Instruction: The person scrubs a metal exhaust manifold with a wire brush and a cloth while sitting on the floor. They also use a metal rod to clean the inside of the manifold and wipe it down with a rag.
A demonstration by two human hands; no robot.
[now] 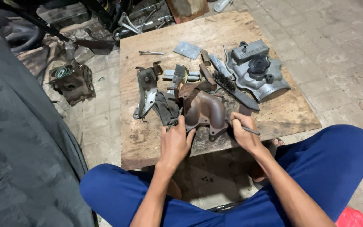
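while scraping: rusty pipe held on the board

while my left hand [174, 143] grips the rusty pipe [202, 110] at the board's [274, 113] near edge, my right hand [243, 133] is closed round a thin tool [248, 130] beside its flange. looks like the cleaning step; next needs the tip on the rust, pipe pinned steady.

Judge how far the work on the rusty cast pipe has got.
Done: nothing clearly; the rusty pipe is brown all over. In hand: left hand steadies it on the wooden board; right hand holds a thin tool by its flange. Left: the rust; wire brush lies unused.
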